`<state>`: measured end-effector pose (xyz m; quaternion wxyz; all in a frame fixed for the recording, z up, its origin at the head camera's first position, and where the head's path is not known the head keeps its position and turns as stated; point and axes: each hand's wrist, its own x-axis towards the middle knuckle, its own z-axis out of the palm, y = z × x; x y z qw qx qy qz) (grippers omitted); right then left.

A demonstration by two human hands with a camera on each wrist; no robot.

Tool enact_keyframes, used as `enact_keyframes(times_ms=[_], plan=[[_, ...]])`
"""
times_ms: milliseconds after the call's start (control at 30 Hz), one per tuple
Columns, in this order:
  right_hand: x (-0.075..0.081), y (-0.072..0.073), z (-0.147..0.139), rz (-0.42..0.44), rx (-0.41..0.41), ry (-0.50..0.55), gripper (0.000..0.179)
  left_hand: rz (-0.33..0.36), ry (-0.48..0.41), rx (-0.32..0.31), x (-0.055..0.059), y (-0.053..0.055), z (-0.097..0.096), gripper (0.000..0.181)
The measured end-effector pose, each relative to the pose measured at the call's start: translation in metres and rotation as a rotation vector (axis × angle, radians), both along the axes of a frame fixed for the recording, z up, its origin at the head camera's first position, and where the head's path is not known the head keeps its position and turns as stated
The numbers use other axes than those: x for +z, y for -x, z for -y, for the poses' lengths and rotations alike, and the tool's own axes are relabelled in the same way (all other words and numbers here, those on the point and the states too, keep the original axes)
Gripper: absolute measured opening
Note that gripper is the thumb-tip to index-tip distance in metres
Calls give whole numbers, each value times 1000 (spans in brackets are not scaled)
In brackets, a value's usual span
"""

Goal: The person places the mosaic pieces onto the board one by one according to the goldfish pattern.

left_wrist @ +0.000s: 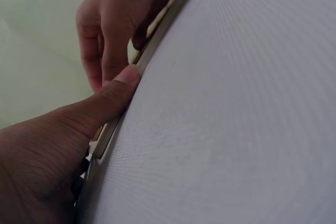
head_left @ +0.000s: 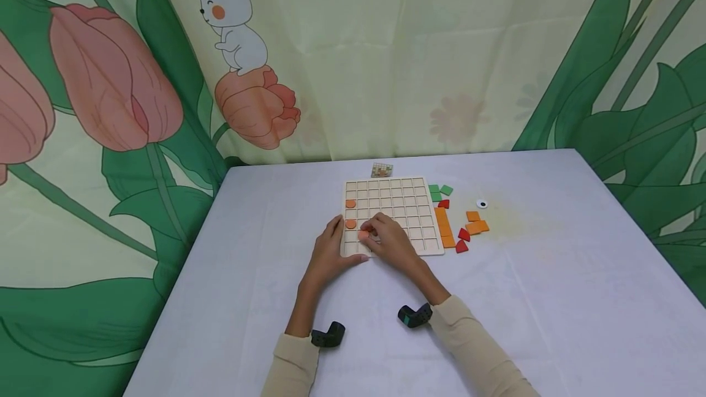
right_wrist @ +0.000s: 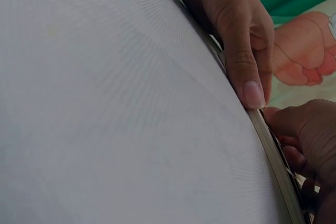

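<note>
Grid board [head_left: 413,207] | head: 2 orange discs [head_left: 350,204] lying flat | wrist views: edge-on

A white-clothed table [head_left: 551,323] bears a gridded board [head_left: 401,206], coloured pieces [head_left: 473,215], perhaps a card [head_left: 382,170].

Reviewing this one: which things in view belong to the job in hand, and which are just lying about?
In the job:
grid board, touched by the left hand
orange disc, pinched by the right hand
two other discs on the board

Lying about, though perhaps for later use:
green pieces
red pieces
orange blocks
eye-like white disc
small patterned item
</note>
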<state>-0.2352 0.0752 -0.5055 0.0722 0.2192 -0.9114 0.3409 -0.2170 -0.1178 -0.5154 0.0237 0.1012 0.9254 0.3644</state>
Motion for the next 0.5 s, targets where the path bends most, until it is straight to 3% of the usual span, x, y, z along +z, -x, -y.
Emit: enact_keyframes(times_ms=[500], plan=[[1, -1, 3, 22, -40, 17, 23, 2, -2, 9, 3, 0, -2, 117]])
